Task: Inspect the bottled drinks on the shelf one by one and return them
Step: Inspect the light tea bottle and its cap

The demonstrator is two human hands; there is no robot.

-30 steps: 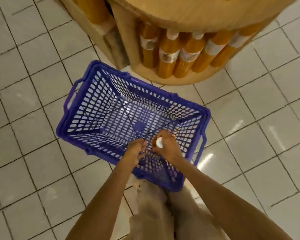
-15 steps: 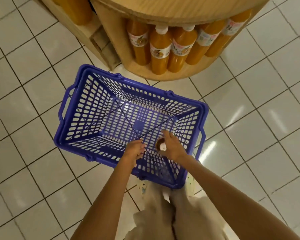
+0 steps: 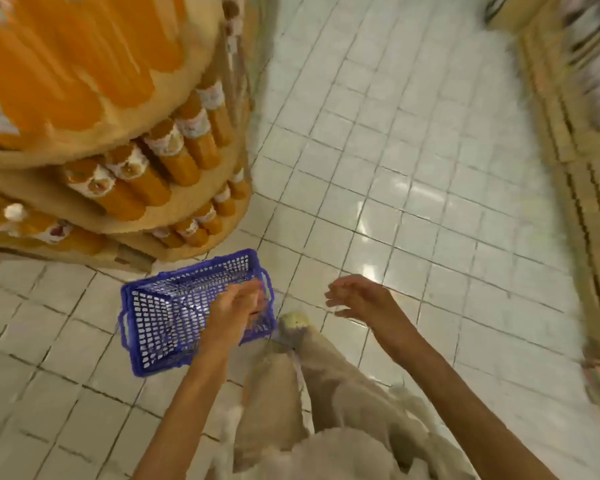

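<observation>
**Right hand came off the basket, view swung up**

Compared with a moment before, the right hand [image 3: 359,299] had pulled away from the blue basket [image 3: 167,317] and hung over the floor tiles [image 3: 413,202], fingers loosely curled, holding nothing. The small white-capped thing it held earlier was gone from view. The left hand [image 3: 238,310] was over the basket's right end; too blurry to tell its grip. Orange bottled drinks [image 3: 174,150] stood on the round wooden shelf [image 3: 174,209], just behind the basket.

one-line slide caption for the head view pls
Both hands hover empty over a blue basket beside the tiered shelf of orange bottles.
</observation>
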